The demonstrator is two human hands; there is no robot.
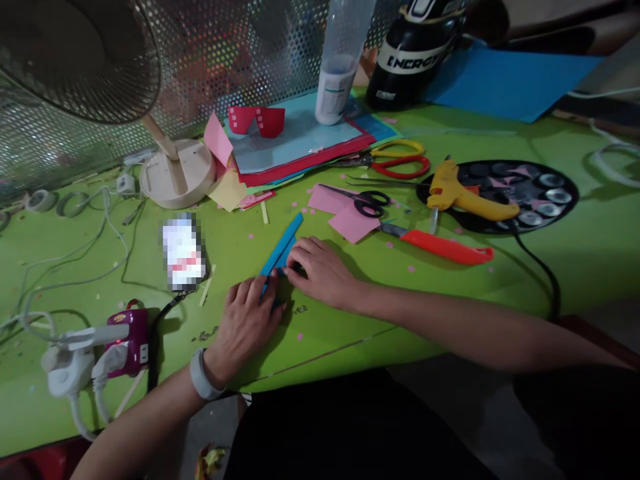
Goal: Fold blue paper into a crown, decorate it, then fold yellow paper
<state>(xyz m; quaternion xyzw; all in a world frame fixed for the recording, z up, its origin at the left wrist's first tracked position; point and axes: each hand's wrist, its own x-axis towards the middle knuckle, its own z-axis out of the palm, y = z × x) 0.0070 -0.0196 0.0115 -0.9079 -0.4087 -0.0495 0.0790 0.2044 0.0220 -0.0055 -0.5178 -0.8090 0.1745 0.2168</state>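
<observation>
A narrow folded piece of blue paper lies at a slant on the green table in front of me. My left hand, with a pale band on its wrist, presses its fingers down on the near end of the paper. Curled over the paper's right side, my right hand has thumb and fingers closed on its edge. Part of the paper is hidden under both hands. Beyond my right hand lie pink paper pieces with black-handled scissors on top.
To the right are a red-handled cutter and a yellow glue gun on a black tray. A phone, a purple power adapter and loose cables lie left. A fan, bottle and black jug stand behind.
</observation>
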